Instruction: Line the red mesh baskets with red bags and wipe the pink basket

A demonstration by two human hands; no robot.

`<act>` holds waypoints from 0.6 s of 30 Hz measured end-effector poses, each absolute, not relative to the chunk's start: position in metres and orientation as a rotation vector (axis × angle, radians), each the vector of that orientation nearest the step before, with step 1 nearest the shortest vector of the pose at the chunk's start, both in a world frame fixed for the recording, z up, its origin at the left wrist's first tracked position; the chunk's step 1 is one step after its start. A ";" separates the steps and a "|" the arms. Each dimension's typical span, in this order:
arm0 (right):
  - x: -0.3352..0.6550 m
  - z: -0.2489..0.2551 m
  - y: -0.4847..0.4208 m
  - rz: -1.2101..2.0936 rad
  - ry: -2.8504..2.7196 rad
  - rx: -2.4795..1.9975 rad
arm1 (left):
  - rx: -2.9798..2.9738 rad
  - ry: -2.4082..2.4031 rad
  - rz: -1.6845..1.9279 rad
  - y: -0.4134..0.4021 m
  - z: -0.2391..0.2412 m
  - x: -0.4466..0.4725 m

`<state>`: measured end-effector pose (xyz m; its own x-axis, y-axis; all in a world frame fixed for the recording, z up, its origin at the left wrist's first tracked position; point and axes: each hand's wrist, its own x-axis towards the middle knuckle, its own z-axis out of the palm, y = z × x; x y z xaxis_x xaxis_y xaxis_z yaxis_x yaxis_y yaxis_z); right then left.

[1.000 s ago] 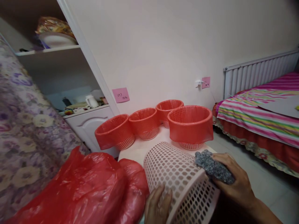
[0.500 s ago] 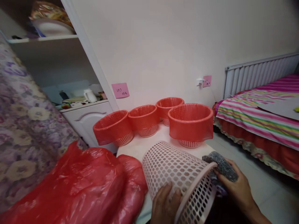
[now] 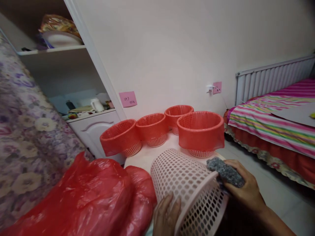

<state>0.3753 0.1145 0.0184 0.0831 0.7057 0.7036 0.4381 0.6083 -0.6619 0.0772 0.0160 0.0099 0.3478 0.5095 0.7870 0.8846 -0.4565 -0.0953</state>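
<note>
A pale pink perforated plastic wastebasket point(image 3: 177, 177) lies on its side on the white table, its rim towards me. My left hand point(image 3: 167, 214) holds it from the near left, fingers curved over the mesh just behind the rim; the thumb is hidden. My right hand point(image 3: 246, 186) grips a speckled grey cloth point(image 3: 226, 172) and presses it over the far right part of the rim. Part of the cloth is hidden inside the fist and behind the rim. Left of the basket lies a heap of red plastic bags point(image 3: 98, 196).
Several baskets lined with red bags stand upright at the back of the table point(image 3: 145, 155), the nearest being a lined basket point(image 3: 200, 134) on the right. A floral curtain point(image 3: 31, 147) and shelf cabinet point(image 3: 98, 131) are left; a bed point(image 3: 270, 127) stands right.
My right hand has shifted slightly left with the cloth, further over the rim onto the basket's outside. The left hand and the rim have moved a little left. The view has tilted slightly.
</note>
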 end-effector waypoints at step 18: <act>0.373 -0.036 0.112 0.694 -1.182 -1.352 | -2.136 -1.089 -0.938 0.026 0.008 0.091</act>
<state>0.3729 0.1117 -0.0357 0.3170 0.9188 0.2352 0.2431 0.1609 -0.9566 0.0915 0.0264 0.0078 0.4256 0.4508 0.7847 0.8426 -0.5136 -0.1619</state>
